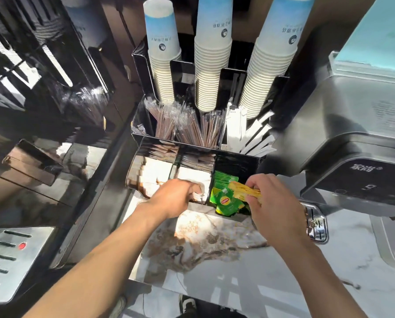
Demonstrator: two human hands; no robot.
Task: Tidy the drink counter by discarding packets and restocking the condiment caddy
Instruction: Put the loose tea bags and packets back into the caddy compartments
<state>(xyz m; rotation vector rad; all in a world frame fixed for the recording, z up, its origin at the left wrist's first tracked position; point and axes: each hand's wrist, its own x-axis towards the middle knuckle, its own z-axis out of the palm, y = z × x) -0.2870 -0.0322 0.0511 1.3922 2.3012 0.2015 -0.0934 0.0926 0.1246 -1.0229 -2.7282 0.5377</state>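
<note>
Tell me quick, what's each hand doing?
Left hand: fingers curled into the caddy's middle compartment; grasp unclear.
Right hand: closed, holding yellow packets.

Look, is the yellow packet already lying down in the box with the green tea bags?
No, the right hand holds the yellow packet in its fingers just above the green tea bags.

Sunlit marble counter (283, 283) between steel machine (357, 125) and glossy black cabinet (42, 76).
</note>
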